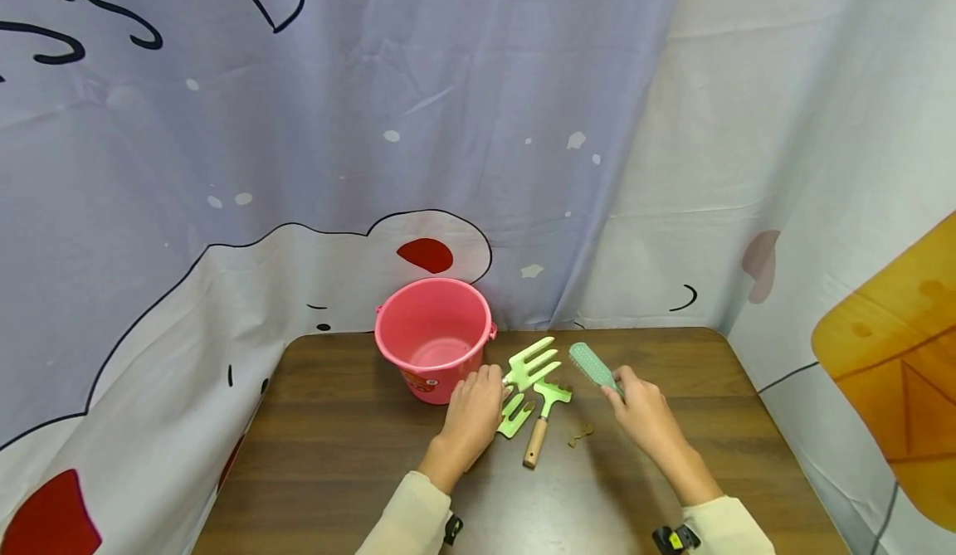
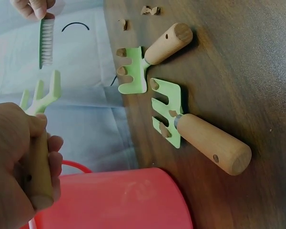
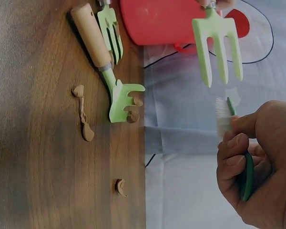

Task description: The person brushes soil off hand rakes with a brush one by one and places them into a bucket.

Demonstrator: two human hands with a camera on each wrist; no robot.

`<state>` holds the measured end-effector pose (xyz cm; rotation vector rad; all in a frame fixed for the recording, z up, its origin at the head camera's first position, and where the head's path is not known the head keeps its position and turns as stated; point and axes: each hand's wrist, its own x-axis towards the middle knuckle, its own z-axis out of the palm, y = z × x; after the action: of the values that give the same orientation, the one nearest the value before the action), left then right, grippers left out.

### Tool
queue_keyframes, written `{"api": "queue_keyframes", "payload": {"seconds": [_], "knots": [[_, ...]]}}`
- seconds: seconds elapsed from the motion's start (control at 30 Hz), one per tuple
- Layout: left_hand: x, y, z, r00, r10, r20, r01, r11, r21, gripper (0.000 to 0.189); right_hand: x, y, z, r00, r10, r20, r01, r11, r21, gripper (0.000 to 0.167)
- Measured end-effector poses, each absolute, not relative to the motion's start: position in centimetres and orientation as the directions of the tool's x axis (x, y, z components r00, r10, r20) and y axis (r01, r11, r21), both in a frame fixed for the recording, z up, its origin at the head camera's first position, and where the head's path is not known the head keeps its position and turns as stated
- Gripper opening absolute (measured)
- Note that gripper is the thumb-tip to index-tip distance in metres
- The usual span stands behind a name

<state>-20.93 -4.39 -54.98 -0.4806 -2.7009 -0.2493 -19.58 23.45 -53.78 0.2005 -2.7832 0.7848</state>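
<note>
The left hand point(image 1: 472, 410) curls closed round the wooden handle of the green fork point(image 1: 529, 366), above the worktop point(image 1: 336, 439) near the pink bucket point(image 1: 450, 382), a grip that leaves the tines bare. The right hand point(image 1: 644, 412), also closed, holds the green brush point(image 1: 592, 362) bristles down, thumb by its head, probably for control near those tines. The rake point(image 1: 535, 443) and three-pronged tool point(image 2: 207, 139), brown clumps on their prongs, lie below, presumably because both hands are occupied.

Bright light, pale glare on tabletop point(image 1: 553, 509) (near edge), soft shadows
</note>
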Motion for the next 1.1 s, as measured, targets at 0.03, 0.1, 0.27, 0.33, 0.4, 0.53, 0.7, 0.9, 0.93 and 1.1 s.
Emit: {"api": "queue_keyframes", "payload": {"seconds": [0.03, 0.1, 0.27, 0.33, 0.4, 0.53, 0.7, 0.9, 0.93, 1.1], "knots": [[-20.9, -4.4, -54.9, -0.864, 0.299, 0.404, 0.364, 0.927, 0.092, 0.021, -19.6, 23.4, -53.8, -0.959, -0.067, 0.276, -0.202, 0.844, -0.496, 0.023], [-20.8, -4.5, -54.9, -0.86, 0.304, 0.41, 0.363, 0.929, 0.071, 0.018, -19.5, 23.3, -53.7, -0.954, -0.067, 0.293, -0.212, 0.842, -0.497, 0.023], [-20.8, -4.5, -54.9, -0.86, 0.301, 0.413, 0.359, 0.931, 0.07, 0.014, -19.4, 22.8, -53.5, -0.945, -0.07, 0.319, -0.232, 0.833, -0.503, 0.024], [-20.8, -4.5, -54.9, -0.858, 0.301, 0.417, 0.357, 0.932, 0.061, 0.013, -19.3, 22.6, -53.3, -0.943, -0.075, 0.325, -0.24, 0.829, -0.506, 0.024], [-20.8, -4.5, -55.0, -0.857, 0.304, 0.415, 0.352, 0.935, 0.042, 0.018, -19.2, 22.2, -53.1, -0.94, -0.081, 0.331, -0.251, 0.822, -0.512, 0.024], [-21.0, -4.4, -55.2, -0.851, 0.312, 0.423, 0.34, 0.94, -0.009, 0.029, -19.1, 21.4, -53.0, -0.931, -0.098, 0.352, -0.278, 0.816, -0.508, 0.022], [-21.0, -4.2, -55.3, -0.845, 0.32, 0.427, 0.333, 0.942, -0.047, 0.026, -18.8, 20.0, -52.9, -0.929, -0.117, 0.352, -0.296, 0.806, -0.513, 0.021], [-21.1, -4.0, -55.6, -0.842, 0.339, 0.42, 0.351, 0.935, -0.051, 0.03, -18.4, 18.1, -53.0, -0.942, -0.118, 0.315, -0.275, 0.808, -0.52, 0.02], [-21.1, -4.0, -55.6, -0.84, 0.342, 0.421, 0.354, 0.934, -0.052, 0.03, -18.4, 17.8, -53.0, -0.943, -0.117, 0.311, -0.271, 0.813, -0.516, 0.019], [-21.2, -3.9, -55.9, -0.829, 0.349, 0.437, 0.359, 0.931, -0.064, 0.017, -18.4, 16.7, -53.0, -0.952, -0.114, 0.283, -0.247, 0.832, -0.496, 0.018]]}}
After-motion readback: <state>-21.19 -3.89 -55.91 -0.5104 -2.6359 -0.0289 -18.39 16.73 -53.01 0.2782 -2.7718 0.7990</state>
